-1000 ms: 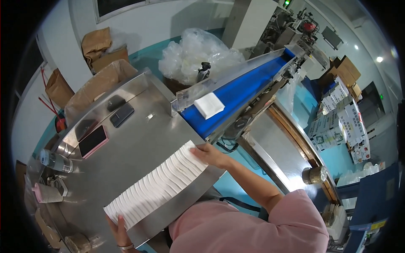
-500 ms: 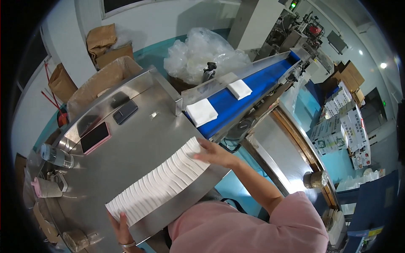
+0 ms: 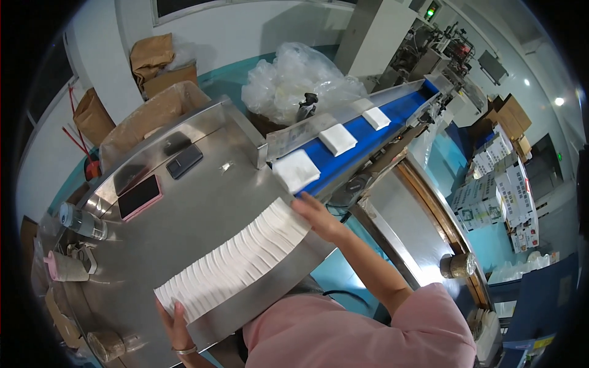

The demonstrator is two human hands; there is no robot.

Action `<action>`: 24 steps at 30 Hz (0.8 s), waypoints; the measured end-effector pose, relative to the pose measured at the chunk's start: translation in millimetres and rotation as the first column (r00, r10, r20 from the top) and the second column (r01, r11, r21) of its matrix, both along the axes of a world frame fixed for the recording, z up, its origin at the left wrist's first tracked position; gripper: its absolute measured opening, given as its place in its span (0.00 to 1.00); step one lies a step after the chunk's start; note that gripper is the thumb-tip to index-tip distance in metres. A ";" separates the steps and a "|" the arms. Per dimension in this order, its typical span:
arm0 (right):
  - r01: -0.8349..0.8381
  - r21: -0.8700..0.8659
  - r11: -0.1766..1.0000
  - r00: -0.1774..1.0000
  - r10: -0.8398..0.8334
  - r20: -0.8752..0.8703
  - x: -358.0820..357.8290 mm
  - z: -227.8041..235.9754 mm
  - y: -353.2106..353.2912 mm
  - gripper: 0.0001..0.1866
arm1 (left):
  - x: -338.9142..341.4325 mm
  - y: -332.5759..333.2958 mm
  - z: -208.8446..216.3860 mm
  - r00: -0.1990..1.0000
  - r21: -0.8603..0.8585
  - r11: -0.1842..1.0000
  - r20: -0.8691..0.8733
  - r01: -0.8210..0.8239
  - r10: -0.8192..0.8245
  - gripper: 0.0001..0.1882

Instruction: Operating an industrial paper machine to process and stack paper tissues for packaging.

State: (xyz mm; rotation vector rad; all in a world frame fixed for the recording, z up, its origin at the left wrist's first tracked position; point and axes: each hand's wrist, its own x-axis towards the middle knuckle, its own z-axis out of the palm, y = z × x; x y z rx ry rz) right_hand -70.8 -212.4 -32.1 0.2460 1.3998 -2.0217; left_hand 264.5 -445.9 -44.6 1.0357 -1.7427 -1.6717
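Observation:
A long row of folded white napkins (image 3: 236, 257), standing on edge and packed face to face, lies slantwise along the near edge of the steel table (image 3: 202, 208). My left hand (image 3: 175, 322) is closed round the row's near left end, its thumb on the near side. At the opposite end my right hand (image 3: 317, 219) has its fingers stretched out against the last napkins, close to the belt. Just beyond it, a white napkin stack (image 3: 296, 171) sits at the near end of the blue conveyor belt (image 3: 392, 132). Two more stacks, a middle one (image 3: 337, 140) and a farther one (image 3: 376, 118), lie up the belt.
A pink-edged phone (image 3: 140, 197), a dark phone (image 3: 184, 162), a clear bottle (image 3: 83, 222) and a pink-lidded cup (image 3: 66, 267) stand along the table's left side. A roll of tape (image 3: 107, 345) lies below them. Another roll (image 3: 458, 265) rests on the right bench. Plastic bags (image 3: 297, 83) are heaped behind.
A third napkin stack now lies at the belt's near end, and the other two are farther up the belt. My right hand has shifted slightly right, off the row's top. The left hand stays put.

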 end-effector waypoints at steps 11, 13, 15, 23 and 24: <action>-0.361 0.445 0.819 0.701 0.553 -0.450 -20.4 -38.0 11.2 0.19 | -5.8 -1.8 -8.2 1.000 -0.045 0.999 0.026 0.000 0.001 0.32; -0.201 0.255 0.946 0.914 0.275 -0.300 -23.6 -47.5 12.3 0.20 | -6.9 0.2 -6.4 0.999 -0.055 0.998 0.037 0.000 0.002 0.32; -0.223 0.270 0.937 0.898 0.305 -0.318 -8.5 -32.8 9.1 0.24 | -12.0 5.3 0.9 0.998 -0.027 0.999 0.058 -0.017 0.018 0.33; -0.449 0.554 0.701 0.571 0.702 -0.425 3.6 -1.3 0.2 0.20 | -16.8 5.1 -3.6 1.000 0.020 1.000 0.028 -0.015 0.015 0.34; -0.434 0.525 0.732 0.474 0.682 -0.557 2.3 -6.1 1.3 0.18 | -17.0 4.8 -4.7 0.999 0.011 1.000 0.037 -0.015 0.015 0.34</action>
